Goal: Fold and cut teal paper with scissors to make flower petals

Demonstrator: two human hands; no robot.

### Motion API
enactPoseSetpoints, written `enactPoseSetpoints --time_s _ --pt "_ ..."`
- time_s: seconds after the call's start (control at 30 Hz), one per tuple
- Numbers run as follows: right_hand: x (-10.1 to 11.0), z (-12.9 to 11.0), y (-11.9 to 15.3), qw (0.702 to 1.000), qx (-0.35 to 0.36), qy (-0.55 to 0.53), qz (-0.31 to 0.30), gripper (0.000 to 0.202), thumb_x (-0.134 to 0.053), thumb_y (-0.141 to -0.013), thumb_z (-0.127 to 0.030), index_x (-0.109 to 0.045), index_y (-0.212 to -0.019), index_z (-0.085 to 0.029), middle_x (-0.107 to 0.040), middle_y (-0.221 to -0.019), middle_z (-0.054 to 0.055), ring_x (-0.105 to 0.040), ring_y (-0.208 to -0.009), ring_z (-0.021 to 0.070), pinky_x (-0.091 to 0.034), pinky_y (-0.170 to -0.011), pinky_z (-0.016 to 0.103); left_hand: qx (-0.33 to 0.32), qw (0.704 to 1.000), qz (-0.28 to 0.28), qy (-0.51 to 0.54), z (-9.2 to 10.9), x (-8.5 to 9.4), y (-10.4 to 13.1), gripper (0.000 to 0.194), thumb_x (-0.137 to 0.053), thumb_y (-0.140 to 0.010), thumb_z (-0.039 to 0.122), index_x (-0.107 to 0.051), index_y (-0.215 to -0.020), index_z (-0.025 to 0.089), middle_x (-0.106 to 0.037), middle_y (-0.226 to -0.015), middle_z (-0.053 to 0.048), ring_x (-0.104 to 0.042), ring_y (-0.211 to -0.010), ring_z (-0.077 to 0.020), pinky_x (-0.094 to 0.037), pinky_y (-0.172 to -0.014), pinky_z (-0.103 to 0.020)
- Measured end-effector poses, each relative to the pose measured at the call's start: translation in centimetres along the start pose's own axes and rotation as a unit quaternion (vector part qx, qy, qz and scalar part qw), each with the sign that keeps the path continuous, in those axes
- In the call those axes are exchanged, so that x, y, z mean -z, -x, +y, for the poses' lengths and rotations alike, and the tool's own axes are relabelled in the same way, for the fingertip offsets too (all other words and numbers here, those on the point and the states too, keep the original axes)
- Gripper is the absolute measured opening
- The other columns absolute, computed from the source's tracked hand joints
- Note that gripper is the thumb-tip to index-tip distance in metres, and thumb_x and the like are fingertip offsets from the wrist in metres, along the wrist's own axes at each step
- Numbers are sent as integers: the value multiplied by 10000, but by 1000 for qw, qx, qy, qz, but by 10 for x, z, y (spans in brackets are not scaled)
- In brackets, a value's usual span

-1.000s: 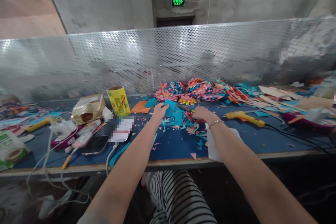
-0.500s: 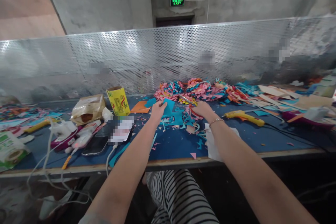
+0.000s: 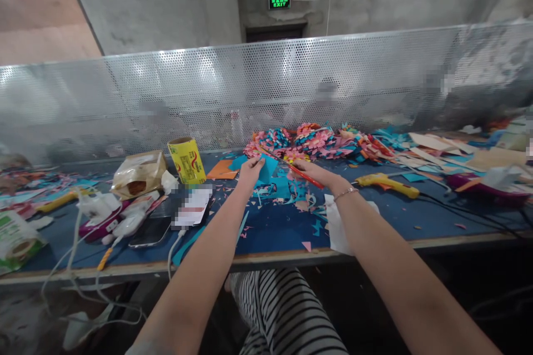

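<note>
My left hand (image 3: 251,171) is closed on a piece of blue paper (image 3: 268,169), pinched between thumb and fingers. A pair of red-handled scissors (image 3: 307,175) is in my right hand (image 3: 317,172), whose fingers are closed around the handles. The blades point up and to the left, near the top edge of the blue paper. Beneath both hands lie blue paper offcuts (image 3: 278,191). Just behind them is a heap of pink, blue and yellow paper flowers (image 3: 310,141).
A yellow glue gun (image 3: 387,184) lies to the right, near sheets of tan paper (image 3: 495,161). On the left are a yellow box (image 3: 187,161), a brown bag (image 3: 139,173), phones (image 3: 151,231) and white cables (image 3: 71,255). A perforated metal screen (image 3: 187,100) stands behind the table.
The scissors have turned in my right hand, so their red handles now show and the blades reach farther left. My left hand keeps its hold on the blue paper.
</note>
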State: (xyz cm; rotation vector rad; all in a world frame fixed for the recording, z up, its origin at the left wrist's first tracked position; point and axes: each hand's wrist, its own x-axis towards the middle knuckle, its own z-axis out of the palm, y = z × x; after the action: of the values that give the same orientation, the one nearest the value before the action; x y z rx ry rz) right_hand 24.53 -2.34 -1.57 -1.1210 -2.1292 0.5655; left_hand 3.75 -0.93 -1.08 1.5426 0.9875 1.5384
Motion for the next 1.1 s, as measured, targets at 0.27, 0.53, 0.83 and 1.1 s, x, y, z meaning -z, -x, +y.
enactPoseSetpoints --time_s 0.27,0.53,0.83,1.1 --pt "-3 -6 7 997 -21 -72 -33 367 -485 -766 -535 -500 -887 -188 -481 -769 -4 -445 -654 108 -383 -583 239 12 1000 -21 -8 2 -4 4 289 -659 -660 381 -523 -544 153 -301 -462 59 -243 -449 -55 -177 -449 -214" --pt "-1 -15 10 994 -33 -96 -38 396 -511 -738 -565 -476 -804 -176 -413 -635 -40 -395 -542 80 -339 -513 223 64 997 -19 49 2 -5 3 237 -699 -614 370 -617 -623 148 -490 -503 27 -420 -498 -84 -317 -487 -211" --pt "1 -23 11 998 -43 -36 -28 381 -464 -759 -556 -467 -738 -176 -424 -582 -44 -405 -499 91 -330 -497 236 101 991 -22 85 5 -6 4 268 -720 -575 381 -617 -638 141 -526 -509 27 -431 -467 -73 -340 -468 -204" --pt "0 -17 9 996 -54 -65 -17 339 -495 -756 -515 -504 -793 -177 -495 -648 -12 -461 -557 102 -371 -506 233 130 985 -14 109 7 -6 4 265 -728 -568 371 -615 -655 148 -535 -510 27 -433 -437 -71 -346 -457 -214"
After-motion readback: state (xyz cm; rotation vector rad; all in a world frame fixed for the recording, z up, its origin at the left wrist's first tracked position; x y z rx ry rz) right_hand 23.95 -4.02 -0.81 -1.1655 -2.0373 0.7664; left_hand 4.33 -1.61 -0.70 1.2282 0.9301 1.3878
